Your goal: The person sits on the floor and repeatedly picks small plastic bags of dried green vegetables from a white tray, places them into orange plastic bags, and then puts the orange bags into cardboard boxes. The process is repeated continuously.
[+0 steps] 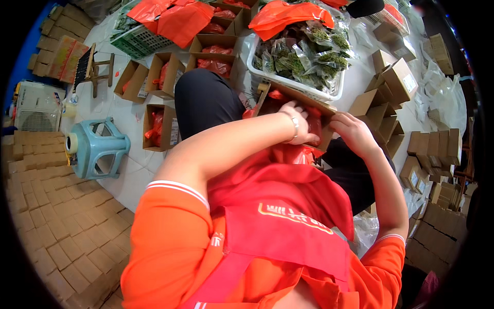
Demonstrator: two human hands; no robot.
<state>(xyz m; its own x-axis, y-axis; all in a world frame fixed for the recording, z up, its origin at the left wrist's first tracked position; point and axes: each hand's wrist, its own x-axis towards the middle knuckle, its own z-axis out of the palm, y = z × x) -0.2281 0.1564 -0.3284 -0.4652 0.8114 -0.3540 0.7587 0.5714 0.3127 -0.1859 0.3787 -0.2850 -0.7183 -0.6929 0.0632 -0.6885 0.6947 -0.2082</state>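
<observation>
An open cardboard box point(305, 96) stands between my knees, with red plastic bags point(315, 125) inside it. My left hand point(299, 123), a watch at its wrist, reaches into the box and rests against the bags; its grip is partly hidden. At the box's right corner my right hand point(347, 125) pinches the cardboard edge. Just beyond the box is a white plastic basket point(297, 85), heaped with clear bags of green plant sprigs point(297, 61). Orange-red plastic bags point(289, 17) lie across the top of that heap.
Open boxes with red bags point(160, 125) stand ahead and left. A blue plastic stool point(92, 148) holds a tape roll point(70, 143). Stacked cartons point(69, 231) fill the lower left. Open empty boxes point(380, 110) and clear plastic bags point(444, 96) lie at the right.
</observation>
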